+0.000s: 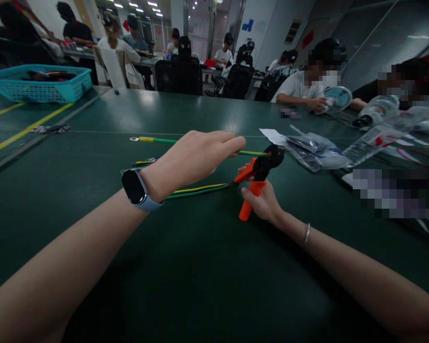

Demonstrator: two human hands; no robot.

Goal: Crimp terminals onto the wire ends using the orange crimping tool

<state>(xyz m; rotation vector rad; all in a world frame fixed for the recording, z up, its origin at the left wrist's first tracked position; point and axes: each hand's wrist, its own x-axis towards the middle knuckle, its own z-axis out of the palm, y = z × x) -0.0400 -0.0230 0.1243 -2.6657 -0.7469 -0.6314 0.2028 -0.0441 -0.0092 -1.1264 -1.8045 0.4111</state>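
Observation:
A green-yellow cable [164, 140] with a metal lug at its left end runs under my left hand [203, 151], whose fingers are closed around it. The cable's right end, with bare copper showing, lies at the black head of an orange-handled tool [248, 207]. My right hand [262, 197] is wrapped round the handles, which are spread apart. More green and yellow cables [200, 190] lie on the table below my left hand, their left parts hidden by my wrist.
The dark green table [186, 267] carries a blue basket [39, 90] with dark items at the far left. Clear plastic bags [318, 150] and white paper [273, 136] lie on the right. Several people sit beyond the table; one person's hand [316, 104] is at a small fan.

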